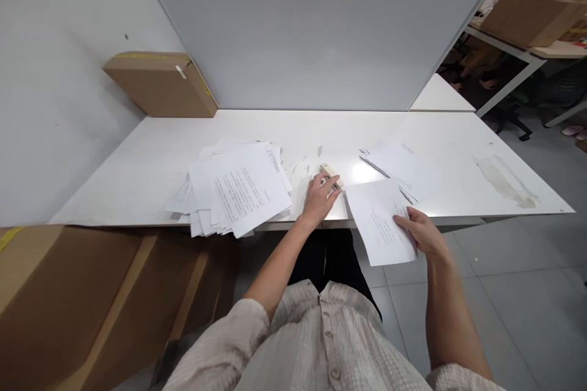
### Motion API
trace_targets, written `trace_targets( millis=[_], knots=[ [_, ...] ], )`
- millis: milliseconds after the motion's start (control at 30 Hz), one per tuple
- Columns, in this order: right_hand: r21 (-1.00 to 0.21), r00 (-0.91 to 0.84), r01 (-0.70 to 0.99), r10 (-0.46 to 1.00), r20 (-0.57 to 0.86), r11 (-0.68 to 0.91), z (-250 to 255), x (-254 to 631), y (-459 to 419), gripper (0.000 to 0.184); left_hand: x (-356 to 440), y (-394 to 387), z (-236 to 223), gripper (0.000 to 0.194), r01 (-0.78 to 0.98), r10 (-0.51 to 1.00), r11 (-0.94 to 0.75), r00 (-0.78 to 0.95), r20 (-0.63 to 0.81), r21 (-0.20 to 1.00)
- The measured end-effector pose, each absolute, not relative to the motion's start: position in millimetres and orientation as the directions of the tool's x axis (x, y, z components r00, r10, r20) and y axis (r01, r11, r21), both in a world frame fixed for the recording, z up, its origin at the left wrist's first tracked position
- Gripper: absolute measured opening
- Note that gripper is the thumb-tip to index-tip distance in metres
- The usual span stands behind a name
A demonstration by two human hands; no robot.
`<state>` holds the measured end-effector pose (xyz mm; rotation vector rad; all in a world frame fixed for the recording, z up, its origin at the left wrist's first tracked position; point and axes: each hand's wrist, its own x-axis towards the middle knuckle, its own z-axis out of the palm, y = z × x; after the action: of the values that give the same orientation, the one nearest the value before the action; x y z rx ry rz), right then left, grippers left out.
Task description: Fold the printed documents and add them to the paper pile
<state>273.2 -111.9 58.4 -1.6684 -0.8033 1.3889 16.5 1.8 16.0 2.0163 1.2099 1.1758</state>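
My left hand (318, 200) is closed on a small cream stapler (329, 172) at the middle of the white table, thumb and fingers on its near end. My right hand (424, 229) pinches the right edge of a printed paper (380, 223), which hangs partly over the table's front edge; whether it is one sheet or more I cannot tell. Its upper left corner lies close to the stapler. Beyond this paper is a small spread pile of papers (398, 162). Left of my left hand, a larger, uneven stack of printed sheets (247, 189) overhangs the front edge.
The white table (458, 153) has stained patches at right and in the middle. A grey panel (312, 30) rises behind it. A cardboard box (160, 85) leans at the back left. More large cardboard boxes (68, 293) stand below the table's left side. Another table (509, 43) carries boxes at right.
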Motion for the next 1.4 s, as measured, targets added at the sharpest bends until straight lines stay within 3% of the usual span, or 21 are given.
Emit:
trace_targets(
  millis=[200,467,667,1000,1100,1200,1300,1400],
  knots=[
    [-0.868,0.139,0.017,0.86,-0.49,-0.497,54,251,-101,0.027,17,14,15,0.028,0.528,0.85,-0.527,0.327,0.413,0.666],
    [-0.865,0.171,0.011,0.853,-0.493,-0.502,58,231,-91,0.026,4,12,19,0.044,0.68,0.873,-0.487,0.409,0.267,0.548],
    [-0.864,0.178,0.037,0.854,-0.489,-0.502,57,233,-92,0.025,3,14,15,0.062,0.681,0.87,-0.492,0.397,0.291,0.543],
    [-0.882,0.174,0.061,0.875,-0.451,-0.466,49,240,-93,0.028,4,14,11,0.062,0.721,0.851,-0.521,0.405,0.333,0.456],
    [-0.901,0.244,0.094,0.888,-0.391,-0.423,57,253,-104,0.03,3,8,15,0.064,0.734,0.822,-0.56,0.435,0.367,0.385],
    [-0.925,0.275,0.005,0.89,-0.364,-0.38,74,263,-116,0.034,-4,-9,21,0.062,0.709,0.729,-0.66,0.525,0.44,0.248],
    [-0.941,0.256,-0.091,0.905,-0.34,-0.327,93,253,-117,0.037,-22,-27,24,0.047,0.608,0.577,-0.788,0.672,0.464,0.098],
    [-0.952,0.179,-0.134,0.938,-0.296,-0.275,104,218,-99,0.036,-43,-30,28,0.03,0.533,0.509,-0.845,0.776,0.372,0.043]
  ],
)
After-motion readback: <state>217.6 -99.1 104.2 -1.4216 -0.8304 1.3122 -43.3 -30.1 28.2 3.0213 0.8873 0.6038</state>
